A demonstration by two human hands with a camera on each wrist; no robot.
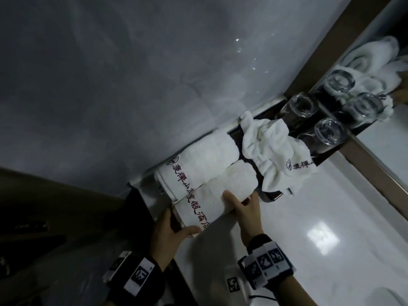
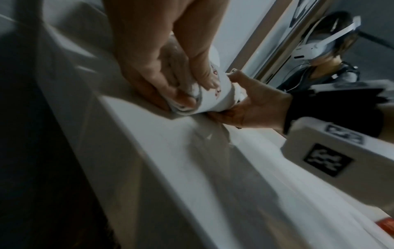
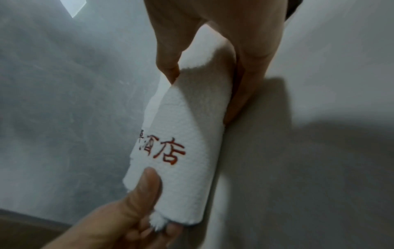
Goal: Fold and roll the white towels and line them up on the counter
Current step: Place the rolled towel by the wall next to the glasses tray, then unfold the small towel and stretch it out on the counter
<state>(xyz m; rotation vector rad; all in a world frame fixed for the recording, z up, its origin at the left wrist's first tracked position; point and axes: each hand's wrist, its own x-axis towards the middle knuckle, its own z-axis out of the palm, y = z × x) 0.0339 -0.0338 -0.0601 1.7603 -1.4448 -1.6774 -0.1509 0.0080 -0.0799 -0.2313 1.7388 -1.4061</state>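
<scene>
Nearby: crumpled towel (image 1: 273, 151), glasses (image 1: 329, 131) beside rolled towel (image 1: 220, 195).

The left hand (image 2: 162, 55) comes down from the top and grips one end of a rolled white towel (image 2: 215, 99), thumb on the printed side and fingers (image 2: 183, 99) curled under the end. The right hand (image 2: 253, 104) holds the other end from the right, palm open toward the roll. The towel lies on a white counter (image 2: 170, 151), and a mirror (image 2: 332, 50) behind reflects a person wearing a headset.
</scene>
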